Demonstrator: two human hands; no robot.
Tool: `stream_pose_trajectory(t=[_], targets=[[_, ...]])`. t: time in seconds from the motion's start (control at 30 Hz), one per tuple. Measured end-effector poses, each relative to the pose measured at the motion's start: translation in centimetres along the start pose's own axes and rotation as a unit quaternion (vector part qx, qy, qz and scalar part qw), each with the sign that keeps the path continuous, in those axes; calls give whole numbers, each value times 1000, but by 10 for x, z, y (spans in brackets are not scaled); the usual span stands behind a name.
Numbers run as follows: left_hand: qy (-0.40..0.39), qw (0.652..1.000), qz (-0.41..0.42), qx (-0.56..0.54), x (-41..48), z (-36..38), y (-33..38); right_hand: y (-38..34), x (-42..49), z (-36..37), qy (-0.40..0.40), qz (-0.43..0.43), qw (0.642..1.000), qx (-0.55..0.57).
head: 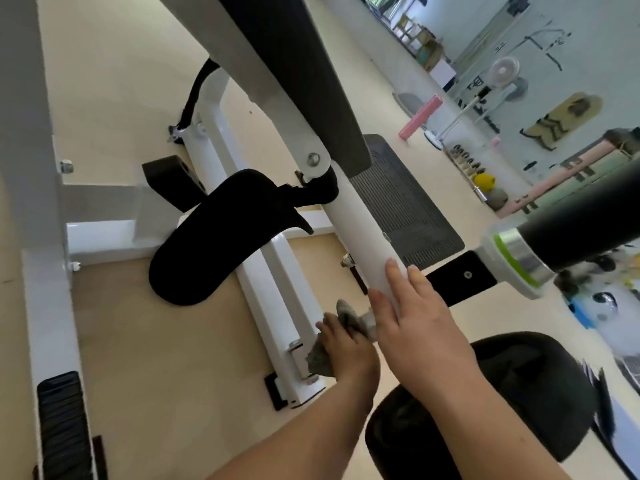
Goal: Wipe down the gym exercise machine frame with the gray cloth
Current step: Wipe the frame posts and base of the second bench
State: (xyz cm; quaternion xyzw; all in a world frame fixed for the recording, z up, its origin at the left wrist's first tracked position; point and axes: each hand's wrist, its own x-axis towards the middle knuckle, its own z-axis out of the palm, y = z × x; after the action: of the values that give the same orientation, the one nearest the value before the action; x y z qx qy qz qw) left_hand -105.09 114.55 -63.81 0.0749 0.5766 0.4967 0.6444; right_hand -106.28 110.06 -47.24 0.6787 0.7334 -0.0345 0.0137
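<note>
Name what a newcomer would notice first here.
The two hands at lower centre: the left hand grips the gray cloth beside the white frame tube, and the right hand rests flat on it. A curved black pad sits left of centre, and a black grip with a green ring juts in from the right.

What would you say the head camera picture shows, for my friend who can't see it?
The left hand grips a gray cloth beside a white machine tube, while the right hand rests flat on that tube. A black padded seat sits below, over a beige floor.
</note>
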Motion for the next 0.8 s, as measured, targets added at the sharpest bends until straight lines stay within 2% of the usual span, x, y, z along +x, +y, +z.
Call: stream_pose_trajectory(t=[0.03, 0.1, 0.13, 0.17, 0.27, 0.33, 0.4, 0.47, 0.57, 0.67, 0.8], targets=[[13, 999, -26, -11, 13, -8, -5, 0, 0, -1, 0, -3, 1000, 19], [54, 982, -167, -71, 29, -25, -2, -1, -2, -3, 2, -6, 999, 43], [47, 968, -222, -104, 30, -34, 4, -2, -3, -4, 8, -7, 999, 48], [28, 965, -231, -123, 29, -35, 10, -3, -3, -5, 14, -9, 999, 44], [-13, 989, -139, -53, 12, -30, 31, -8, 3, -14, 24, -18, 1000, -2], [-12, 993, -119, -11, 3, -38, 55, -15, 10, -19, 4, -29, 998, -59], [43, 996, -3, 73, 0, -59, 90, -20, 16, -23, -6, -28, 995, -92], [108, 974, 148, 134, -2, -86, 132, -25, 22, -25, -3, -30, 995, -93], [152, 930, 299, 150, -13, -108, 174, -24, 28, -24, 5, -33, 998, -50], [119, 917, 354, 136, -31, -82, 178, -13, 29, -25, -14, -50, 998, -38], [33, 919, 348, 183, -56, -55, 147, 16, 16, -41, -88, -83, 977, -178]])
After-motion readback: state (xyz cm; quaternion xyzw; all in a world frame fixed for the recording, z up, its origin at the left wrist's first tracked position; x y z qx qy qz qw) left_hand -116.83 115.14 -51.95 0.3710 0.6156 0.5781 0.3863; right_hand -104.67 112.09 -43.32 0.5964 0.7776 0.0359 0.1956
